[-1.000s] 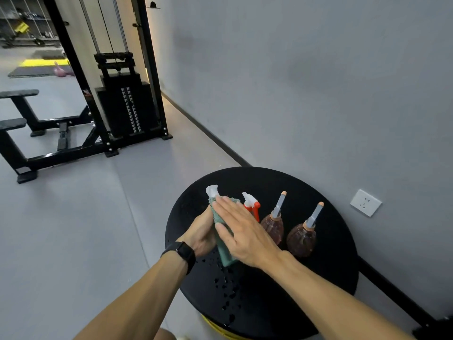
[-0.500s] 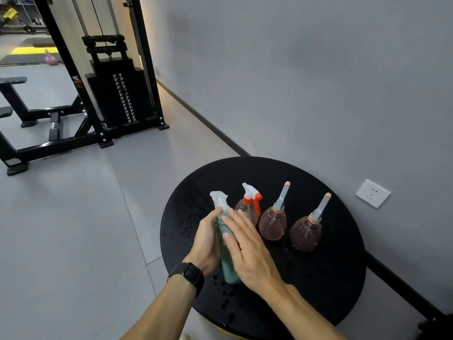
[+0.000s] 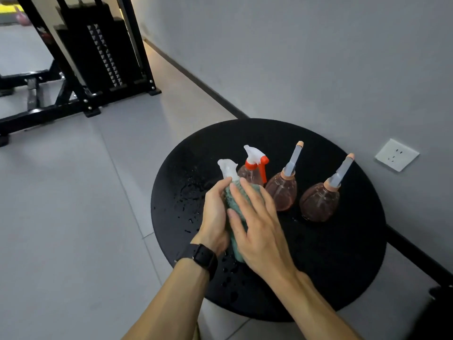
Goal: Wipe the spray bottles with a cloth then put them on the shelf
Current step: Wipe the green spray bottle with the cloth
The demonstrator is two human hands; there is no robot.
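Both hands met around one spray bottle on the round black table (image 3: 343, 278). The left hand (image 3: 214, 217) gripped the bottle from its left side, fingers curled round the body just under the white trigger head (image 3: 228, 168). The right hand (image 3: 259, 231) lay against the bottle's right side, its fingers nearly straight and spread, pressing a teal cloth (image 3: 235, 204) onto the body; the cloth covered most of the bottle, so only the head showed. A black watch (image 3: 203, 257) sat on the left wrist.

Just beyond the grip, almost touching the cloth, stood a pinkish bottle with a white and red trigger (image 3: 256, 159). To the right of the grip stood two round pinkish bottles with long nozzles, the nearer (image 3: 282, 191) just beside the right fingertips, the farther (image 3: 320, 202) further right. Water droplets (image 3: 188, 209) dotted the table left of and below the hands.

A white wall socket (image 3: 396, 155) sat on the grey wall to the right, and a black weight machine (image 3: 103, 50) stood well beyond. No label or writing could be read on any bottle.
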